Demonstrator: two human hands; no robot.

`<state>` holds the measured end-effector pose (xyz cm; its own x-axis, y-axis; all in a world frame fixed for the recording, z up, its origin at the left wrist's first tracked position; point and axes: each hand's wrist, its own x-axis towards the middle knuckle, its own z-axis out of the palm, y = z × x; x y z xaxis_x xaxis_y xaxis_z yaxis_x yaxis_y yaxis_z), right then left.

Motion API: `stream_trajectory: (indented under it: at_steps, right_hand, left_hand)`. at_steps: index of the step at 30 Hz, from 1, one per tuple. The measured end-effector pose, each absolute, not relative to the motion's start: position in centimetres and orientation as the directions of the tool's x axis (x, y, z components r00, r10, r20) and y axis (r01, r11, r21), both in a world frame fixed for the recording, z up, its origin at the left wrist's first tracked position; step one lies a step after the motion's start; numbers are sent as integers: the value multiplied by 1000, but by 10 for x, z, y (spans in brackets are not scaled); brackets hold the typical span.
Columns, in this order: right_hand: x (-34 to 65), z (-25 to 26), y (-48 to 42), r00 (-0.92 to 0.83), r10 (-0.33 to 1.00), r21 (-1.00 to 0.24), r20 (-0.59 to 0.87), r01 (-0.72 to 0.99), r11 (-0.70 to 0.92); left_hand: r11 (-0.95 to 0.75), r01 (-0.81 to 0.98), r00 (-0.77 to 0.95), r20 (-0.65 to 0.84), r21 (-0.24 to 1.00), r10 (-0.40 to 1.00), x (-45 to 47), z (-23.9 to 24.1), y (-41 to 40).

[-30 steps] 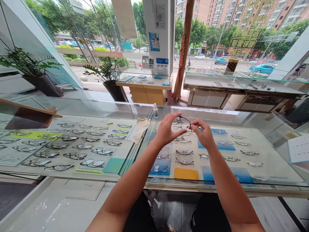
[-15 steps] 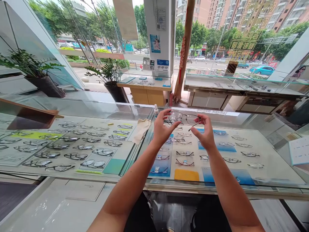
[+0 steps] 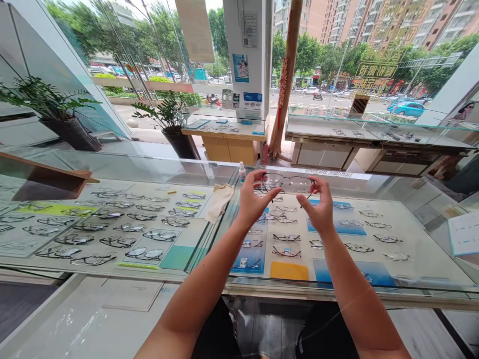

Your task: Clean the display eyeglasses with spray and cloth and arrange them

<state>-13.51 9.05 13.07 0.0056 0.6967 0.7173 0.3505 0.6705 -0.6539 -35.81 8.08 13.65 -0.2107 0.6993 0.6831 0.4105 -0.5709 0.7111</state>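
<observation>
Between my two hands, a thin dark-rimmed pair of eyeglasses (image 3: 286, 179) is held up above the glass counter, lenses facing away from me. My left hand (image 3: 254, 197) pinches its left side, thumb and fingers closed near the hinge. On the other side, my right hand (image 3: 318, 199) grips the right end of the frame between thumb and fingers. The lower parts of the temples are partly hidden by the hands and by the display behind. Beyond my left hand stands a small white bottle (image 3: 241, 171). A cream cloth (image 3: 220, 202) lies left of that hand on the counter.
Rows of eyeglasses (image 3: 287, 238) lie inside the glass display counter (image 3: 419, 239) below my hands. More frames fill the left case (image 3: 149, 269). A brown wooden object (image 3: 45, 177) rests at far left. Potted plants (image 3: 172, 119) and another display case (image 3: 224, 127) stand beyond.
The eyeglasses have turned slightly between my hands and sit more level, their right side shifted a little rightward. My right thumb and fingers have shifted slightly; my left hand is almost still.
</observation>
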Motion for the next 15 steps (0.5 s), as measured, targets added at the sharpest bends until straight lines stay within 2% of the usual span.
stream_trajectory:
  at_steps: [15]
  right_hand:
    - [-134, 129, 93, 27, 631, -600, 775, 344, 722]
  left_hand:
    - [-580, 373, -168, 667, 724, 726, -361, 132, 85]
